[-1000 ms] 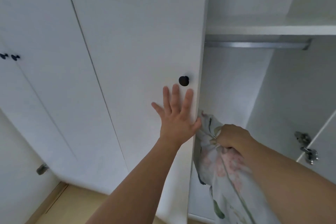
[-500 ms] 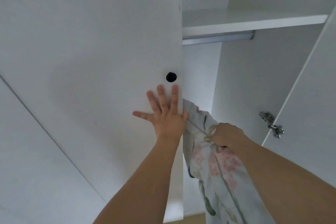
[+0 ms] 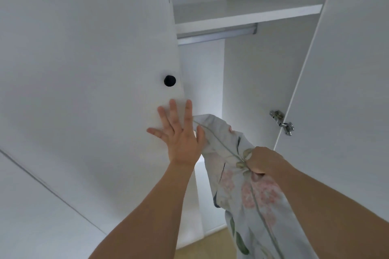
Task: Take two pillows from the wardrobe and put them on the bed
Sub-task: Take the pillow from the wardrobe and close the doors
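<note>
The wardrobe [image 3: 263, 82] fills your view, its right door [image 3: 347, 90] swung open at three o'clock and its left door [image 3: 84, 69] running from nine o'clock to the centre. A bare shelf [image 3: 242, 14] sits at twelve o'clock with a metal rail [image 3: 216, 34] just under it.

The floral pillow [image 3: 252, 195] is the thing to watch. It hangs at about five o'clock, partly out of the open compartment, its long axis running from the door edge near the centre down toward the bottom right corner. Your right hand [image 3: 264, 161] is closed in a fist on its upper part, bunching the fabric, so that hand carries it. Your left hand [image 3: 180, 133] lies just beside the pillow's top corner at its nine o'clock, fingers spread and palm flat on the left door, thumb brushing the cloth or very nearly so; the view is too tight to be sure. It holds nothing.

The coming move, as you might judge it, is a pull toward you and down to five o'clock, along the pillow's own length, with the right hand leading.

Smaller items: a black knob [image 3: 169, 80] above your left fingertips, and a metal hinge [image 3: 282, 122] at three o'clock. No brand, label or writing is readable anywhere.
</note>
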